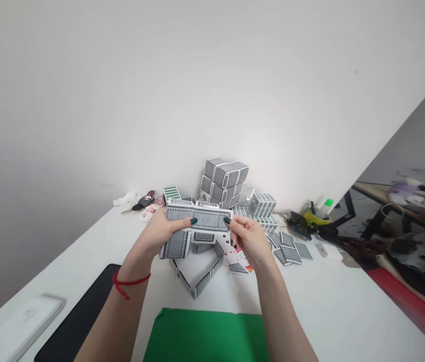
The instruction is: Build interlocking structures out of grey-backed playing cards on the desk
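Between my hands is a structure of folded playing cards [207,219] with grey patterned backs, raised over the desk. My left hand [155,232] grips its left side, thumb lying across the front. At the opposite end, the thumb and fingers of my right hand [250,237] pinch the edge. Just below and behind stands a low angled card frame [208,279], also of folded grey cards, on the white desk. Loose face-up cards [235,259] lie beside it, partly hidden by my right hand. Behind my hands rises a stack of folded-card blocks [226,182].
Green-striped card boxes [264,205] stand at the back, and loose grey-backed cards [290,250] lie to the right. A green sheet [207,336] is at the front edge. On the left are a black flat panel [80,314] and a white case [24,327]. Keyrings [144,200] sit by the wall.
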Action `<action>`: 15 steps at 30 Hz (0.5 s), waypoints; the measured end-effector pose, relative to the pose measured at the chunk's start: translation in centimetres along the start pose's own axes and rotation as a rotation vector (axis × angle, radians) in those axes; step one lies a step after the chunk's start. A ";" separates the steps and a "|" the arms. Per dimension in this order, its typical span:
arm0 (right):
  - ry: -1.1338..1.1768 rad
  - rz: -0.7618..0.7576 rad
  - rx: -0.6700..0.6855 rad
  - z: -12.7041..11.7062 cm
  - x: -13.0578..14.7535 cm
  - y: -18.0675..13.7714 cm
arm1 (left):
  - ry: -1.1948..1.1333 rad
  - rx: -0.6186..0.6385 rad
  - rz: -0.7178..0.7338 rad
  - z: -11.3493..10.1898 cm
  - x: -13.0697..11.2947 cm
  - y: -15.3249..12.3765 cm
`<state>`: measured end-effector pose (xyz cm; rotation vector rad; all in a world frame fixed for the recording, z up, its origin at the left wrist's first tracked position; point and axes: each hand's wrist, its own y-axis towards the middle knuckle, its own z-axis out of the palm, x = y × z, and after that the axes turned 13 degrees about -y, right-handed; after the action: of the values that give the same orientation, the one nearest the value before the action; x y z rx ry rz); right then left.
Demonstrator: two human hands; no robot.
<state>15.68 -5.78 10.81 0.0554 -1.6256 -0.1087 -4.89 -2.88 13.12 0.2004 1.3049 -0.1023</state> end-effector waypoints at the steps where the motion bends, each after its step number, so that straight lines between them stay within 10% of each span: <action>1: -0.018 -0.025 -0.073 0.1 -0.1 0.0 | 0.023 -0.027 0.016 -0.1 0.0 0.0; 7: -0.542 -0.375 -0.654 1.9 -0.1 -0.9 | 0.076 -0.112 0.054 0.0 0.0 0.0; 15: -0.461 -0.193 -0.411 4.3 -1.6 -0.6 | 0.094 -0.050 0.109 1.0 0.1 -0.4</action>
<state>11.49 -6.04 8.94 -0.1390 -2.0224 -0.6403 -3.97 -3.44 13.28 0.2355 1.3854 0.0333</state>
